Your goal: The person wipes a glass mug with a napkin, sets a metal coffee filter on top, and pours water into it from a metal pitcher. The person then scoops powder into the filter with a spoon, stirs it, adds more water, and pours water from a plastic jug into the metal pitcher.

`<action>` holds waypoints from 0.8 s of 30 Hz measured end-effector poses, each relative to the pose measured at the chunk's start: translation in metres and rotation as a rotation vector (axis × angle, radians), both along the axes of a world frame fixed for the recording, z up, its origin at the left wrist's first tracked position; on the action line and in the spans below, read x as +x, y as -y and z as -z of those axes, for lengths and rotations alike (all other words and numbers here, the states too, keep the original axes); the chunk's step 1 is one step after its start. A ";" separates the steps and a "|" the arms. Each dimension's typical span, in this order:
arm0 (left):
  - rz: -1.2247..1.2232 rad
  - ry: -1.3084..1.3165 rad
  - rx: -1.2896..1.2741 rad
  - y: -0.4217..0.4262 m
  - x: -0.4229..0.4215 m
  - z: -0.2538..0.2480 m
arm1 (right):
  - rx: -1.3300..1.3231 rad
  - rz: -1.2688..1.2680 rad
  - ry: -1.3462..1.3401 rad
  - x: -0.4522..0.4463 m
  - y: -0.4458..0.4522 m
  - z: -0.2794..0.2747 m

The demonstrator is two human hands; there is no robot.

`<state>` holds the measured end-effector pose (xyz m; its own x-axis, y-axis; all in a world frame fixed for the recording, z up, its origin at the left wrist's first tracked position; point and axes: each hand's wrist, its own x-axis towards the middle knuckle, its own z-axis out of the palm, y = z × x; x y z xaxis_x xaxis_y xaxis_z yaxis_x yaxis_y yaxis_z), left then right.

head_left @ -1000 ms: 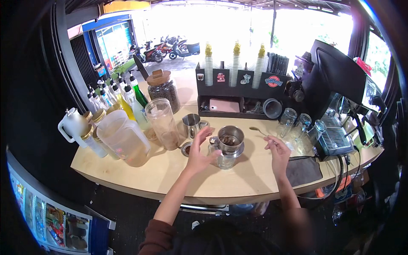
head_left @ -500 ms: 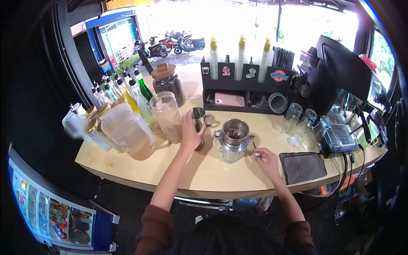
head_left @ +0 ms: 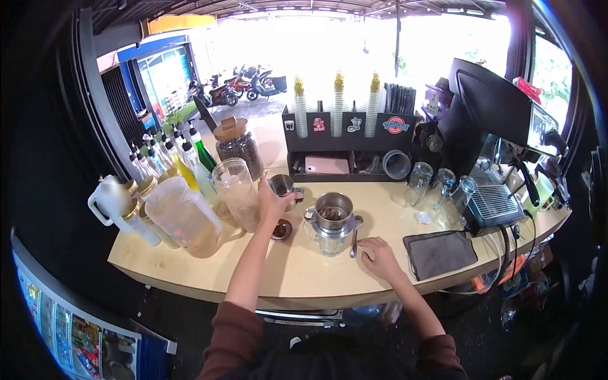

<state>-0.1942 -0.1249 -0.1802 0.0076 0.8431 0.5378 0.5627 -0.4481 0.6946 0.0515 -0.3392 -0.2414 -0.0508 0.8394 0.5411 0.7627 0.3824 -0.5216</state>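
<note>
My left hand [head_left: 273, 201] is wrapped around a steel milk pitcher [head_left: 282, 185], whose handle points right. Just below that hand, a small round dish [head_left: 282, 230] with something dark brown in it sits on the counter. A metal drip coffee filter [head_left: 334, 210] with dark grounds inside rests on top of a glass mug [head_left: 330, 244]. To the right of the mug a spoon [head_left: 354, 239] lies on the counter. My right hand [head_left: 380, 256] is beside the spoon, fingers loosely bent and fingertips close to its handle; whether they touch it I cannot tell.
At left stand a plastic jug [head_left: 183, 218], a tall clear container [head_left: 234, 193], a jar of beans [head_left: 239, 149] and several pump bottles. A black cup organizer [head_left: 351, 130] spans the back. Glass mugs [head_left: 443, 183], a dark cloth [head_left: 440, 254] and an espresso machine [head_left: 497, 196] are at right.
The pitcher has moved up and left in my left hand, uncovering the small dish. My right hand has lowered and let go of the spoon, which lies beside the mug. The view has shifted.
</note>
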 end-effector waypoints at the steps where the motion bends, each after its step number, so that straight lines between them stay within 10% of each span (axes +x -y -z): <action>1: 0.042 0.072 0.016 0.004 -0.001 -0.007 | -0.020 0.002 -0.006 0.000 0.000 0.000; 14: 0.206 0.311 0.176 0.121 -0.040 -0.105 | 0.228 0.167 -0.445 -0.003 -0.001 -0.028; 24: 0.140 0.071 0.263 0.180 -0.046 -0.082 | 0.140 -0.306 -0.354 -0.109 0.020 -0.123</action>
<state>-0.2402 -0.3045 -0.0983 0.0688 0.6684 0.7406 0.4367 -0.6876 0.5801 -0.0578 -0.3593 -0.1185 -0.0768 0.7326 0.6763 0.3895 0.6465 -0.6560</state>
